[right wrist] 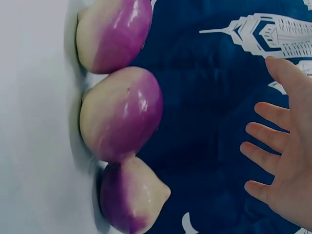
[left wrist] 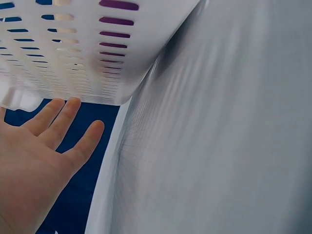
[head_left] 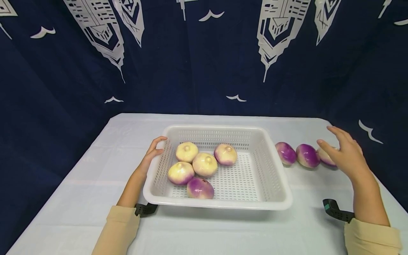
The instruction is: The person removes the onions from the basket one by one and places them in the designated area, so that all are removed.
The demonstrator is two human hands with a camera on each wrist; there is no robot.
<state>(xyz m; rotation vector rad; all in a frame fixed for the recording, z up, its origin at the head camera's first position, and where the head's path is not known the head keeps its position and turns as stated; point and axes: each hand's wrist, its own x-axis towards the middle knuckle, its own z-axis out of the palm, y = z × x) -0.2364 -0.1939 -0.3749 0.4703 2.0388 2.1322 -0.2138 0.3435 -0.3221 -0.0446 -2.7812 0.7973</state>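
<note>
A white plastic basket (head_left: 274, 191) with slotted walls holds several purple-and-cream turnips (head_left: 204, 164), grouped toward its left half. At the basket's left rim is my left hand (head_left: 149, 157), its fingertips touching the edge. The left wrist view shows the left hand (left wrist: 44, 151) with fingers extended beside the slotted wall. To the right of the basket, a row of three turnips (head_left: 307, 156) lies on the table. My right hand (head_left: 350, 156) hovers over the rightmost one with fingers spread and nothing held. In the right wrist view, a gap separates the right hand (right wrist: 287, 141) from the turnips (right wrist: 122, 114).
A white cloth covers the table (head_left: 86, 191), whose far edge runs just behind the basket. Beyond it hangs a dark blue curtain (head_left: 191, 71) with white building and bird prints. Black straps (head_left: 338, 211) sit at both wrists, by beige sleeves.
</note>
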